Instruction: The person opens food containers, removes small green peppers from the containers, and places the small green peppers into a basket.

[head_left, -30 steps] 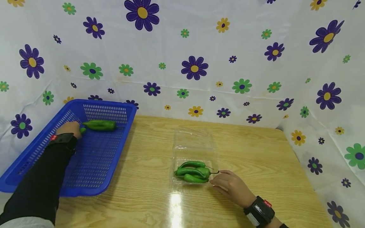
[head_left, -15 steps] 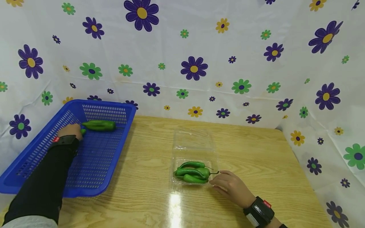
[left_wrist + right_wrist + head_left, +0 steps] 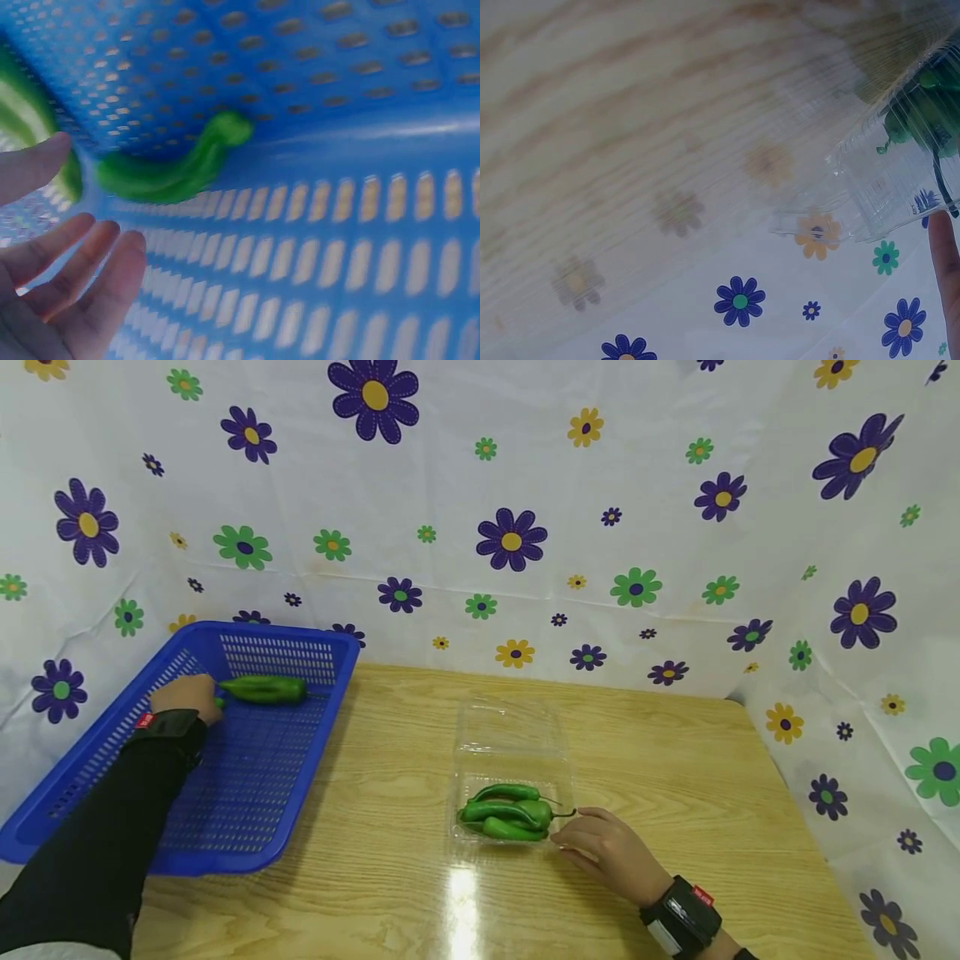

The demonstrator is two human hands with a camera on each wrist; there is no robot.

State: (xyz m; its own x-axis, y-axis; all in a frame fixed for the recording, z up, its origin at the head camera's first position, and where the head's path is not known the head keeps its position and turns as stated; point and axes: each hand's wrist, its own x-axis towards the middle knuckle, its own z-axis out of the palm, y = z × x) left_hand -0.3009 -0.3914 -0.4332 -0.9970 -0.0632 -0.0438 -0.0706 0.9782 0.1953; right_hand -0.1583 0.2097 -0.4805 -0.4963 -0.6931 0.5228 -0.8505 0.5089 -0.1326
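One green pepper (image 3: 264,690) lies inside the blue basket (image 3: 300,777), at the basket's far end. Its long axis runs left to right. The stem end points left, toward the left hand (image 3: 186,696); the tip points right, toward the basket's right wall. In the left wrist view the pepper's curved stem (image 3: 176,169) lies on the perforated basket floor next to a slotted wall.

The left hand is inside the basket, at the stem end of the pepper. The left wrist view shows its fingers (image 3: 82,266) straight and slightly apart, holding nothing, with the thumb close to the pepper; whether it touches cannot be determined.

The right hand (image 3: 611,852) rests on the wooden table (image 3: 675,777) at the near right corner of a clear plastic box (image 3: 510,752). Its fingers are loosely curled, with the tips at the box edge beside a pepper stem. Whether they pinch the box or the stem cannot be determined. The right wrist view shows one finger (image 3: 946,277) just beside the box rim.

The box lies open, with the lid toward the far side. Its near half holds three green peppers (image 3: 506,814), stacked side by side, long axes left to right, stems pointing right.

Count: one basket, one box, four peppers in total. The basket is at the left of the table, well apart from the box. A flower-print cloth (image 3: 600,485) covers the far and side walls.
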